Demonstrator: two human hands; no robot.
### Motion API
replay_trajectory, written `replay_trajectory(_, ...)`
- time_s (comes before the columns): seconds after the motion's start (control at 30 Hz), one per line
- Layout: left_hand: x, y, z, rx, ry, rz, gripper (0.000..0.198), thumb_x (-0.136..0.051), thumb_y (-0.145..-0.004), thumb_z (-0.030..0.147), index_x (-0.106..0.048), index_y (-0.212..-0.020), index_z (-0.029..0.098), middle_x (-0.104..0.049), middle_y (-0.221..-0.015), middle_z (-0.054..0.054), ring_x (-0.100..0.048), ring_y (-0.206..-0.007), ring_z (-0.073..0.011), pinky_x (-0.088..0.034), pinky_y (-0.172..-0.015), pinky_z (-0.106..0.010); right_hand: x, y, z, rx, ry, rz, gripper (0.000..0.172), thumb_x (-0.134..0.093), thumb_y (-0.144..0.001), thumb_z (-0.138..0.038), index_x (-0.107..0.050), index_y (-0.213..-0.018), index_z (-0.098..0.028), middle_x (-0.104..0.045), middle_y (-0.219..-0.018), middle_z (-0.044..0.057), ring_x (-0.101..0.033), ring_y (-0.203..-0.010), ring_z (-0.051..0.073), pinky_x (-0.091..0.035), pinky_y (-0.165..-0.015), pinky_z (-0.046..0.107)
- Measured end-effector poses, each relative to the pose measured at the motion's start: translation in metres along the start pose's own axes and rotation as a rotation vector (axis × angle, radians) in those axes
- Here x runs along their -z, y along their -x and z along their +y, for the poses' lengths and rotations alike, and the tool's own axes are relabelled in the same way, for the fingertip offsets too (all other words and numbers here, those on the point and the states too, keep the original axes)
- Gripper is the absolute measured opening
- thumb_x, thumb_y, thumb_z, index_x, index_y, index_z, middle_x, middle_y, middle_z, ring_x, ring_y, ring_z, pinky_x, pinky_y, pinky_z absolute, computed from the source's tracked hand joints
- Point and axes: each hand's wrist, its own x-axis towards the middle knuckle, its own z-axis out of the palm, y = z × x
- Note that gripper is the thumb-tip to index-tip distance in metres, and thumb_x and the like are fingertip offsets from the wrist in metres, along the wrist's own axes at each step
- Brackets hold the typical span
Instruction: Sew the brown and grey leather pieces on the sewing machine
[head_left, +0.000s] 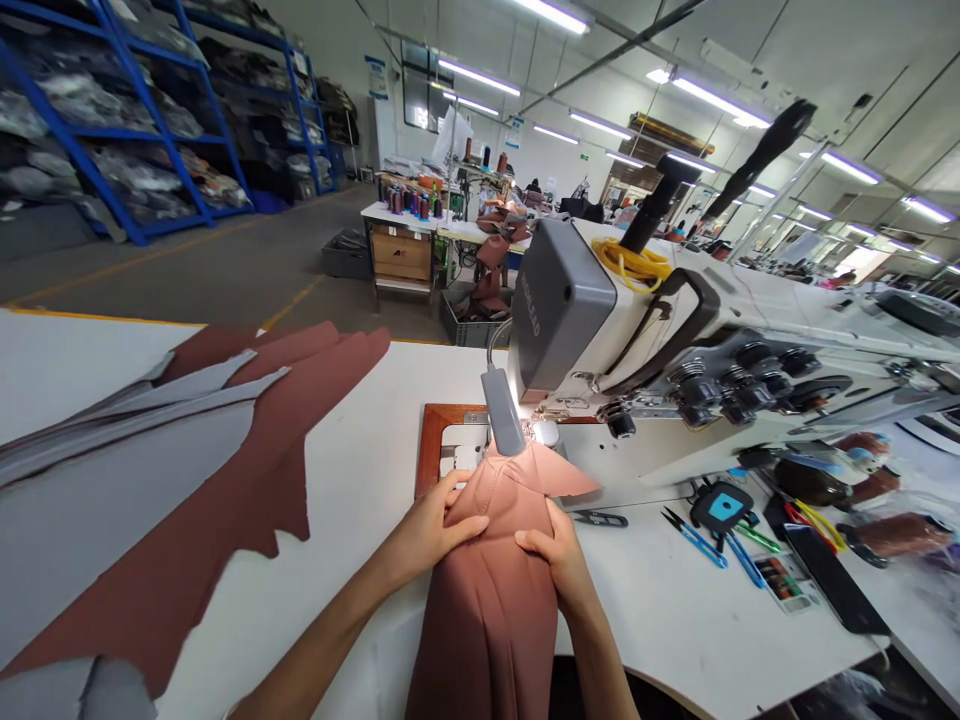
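A reddish-brown piece of material [491,590], folded and seamed, runs from the table's front edge up to the needle area of a sewing machine [570,310]. My left hand [435,525] grips its left edge, thumb on top and fingers beneath. On the right edge, my right hand [553,555] holds it the same way, thumb on the upper face. A pointed flap [566,472] of the material sticks out to the right below the machine head. The grey lamp [502,410] in front of the needle hides the exact stitching spot.
Layered brown and grey cut pieces [187,470] cover the table's left side. Right of the material lie a dark thread snip [600,519], blue snips [694,537], a black phone-like slab [836,580] and thread spools [892,540]. Blue shelves [161,130] stand at the back left.
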Motion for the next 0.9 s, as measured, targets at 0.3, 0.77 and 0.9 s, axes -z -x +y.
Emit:
replay_trajectory(0.3, -0.009, -0.004, 0.002, -0.054, -0.233, 0.101, 0.03, -0.055, -0.08, 0.047, -0.059, -0.084, 0.018, -0.064, -0.08, -0.001, -0.059, -0.083, -0.0242, -0.045, -0.076, -0.031, 0.001, -0.025, -0.015, -0.207, -0.058, -0.091, 0.056, -0.088, -0.064, -0.044, -0.073, -0.105, -0.009, -0.068, -0.107, 0.013, -0.062, -0.105, 0.033, -0.051, -0.094, 0.043)
replay_trajectory(0.77, -0.019, -0.005, -0.001, -0.086, -0.279, 0.185, 0.024, -0.047, -0.081, 0.045, -0.049, -0.078, 0.021, -0.061, -0.079, -0.001, -0.057, -0.078, -0.0228, -0.043, -0.074, -0.032, -0.049, -0.034, -0.004, -0.154, -0.063, 0.192, 0.058, -0.076, -0.073, -0.058, -0.073, -0.105, -0.01, -0.068, -0.107, 0.01, -0.062, -0.109, 0.026, -0.05, -0.104, 0.034)
replay_trajectory(0.9, -0.015, -0.006, -0.004, -0.099, -0.29, 0.146, 0.027, -0.047, -0.082, 0.047, -0.048, -0.075, 0.021, -0.059, -0.078, 0.001, -0.056, -0.076, -0.0212, -0.043, -0.071, -0.031, -0.037, -0.032, -0.011, -0.144, -0.019, 0.196, 0.059, -0.075, -0.074, -0.056, -0.072, -0.111, -0.011, -0.066, -0.115, 0.01, -0.059, -0.115, 0.025, -0.049, -0.104, 0.031)
